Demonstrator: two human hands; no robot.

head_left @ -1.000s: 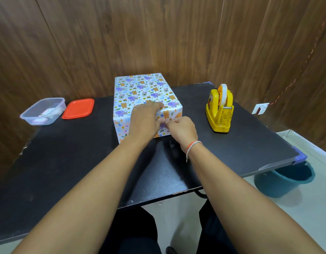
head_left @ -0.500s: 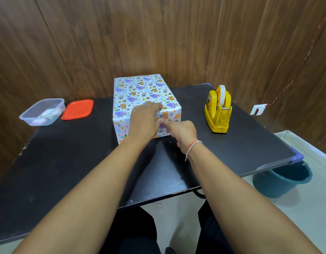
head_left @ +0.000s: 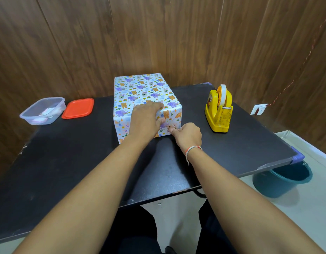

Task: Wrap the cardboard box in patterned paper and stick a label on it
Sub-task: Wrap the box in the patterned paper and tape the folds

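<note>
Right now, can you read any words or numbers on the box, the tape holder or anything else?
No readable words or numbers anywhere.
Wrapped box: only animal pictures, no writing.
Yellow tape dispenser: a small sticker, too blurred to read.
Clear tub: slips inside, too small to read.

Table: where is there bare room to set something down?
Bare table in front of the tub and red lid; also between box and tape dispenser, and the right corner. Crowded at the box's near face, where left hand and right hand work.

Bare table (head_left: 67, 162) lies open left of the wrapped box (head_left: 140, 88) (tape dispenser (head_left: 219, 110) blocks the right).
</note>
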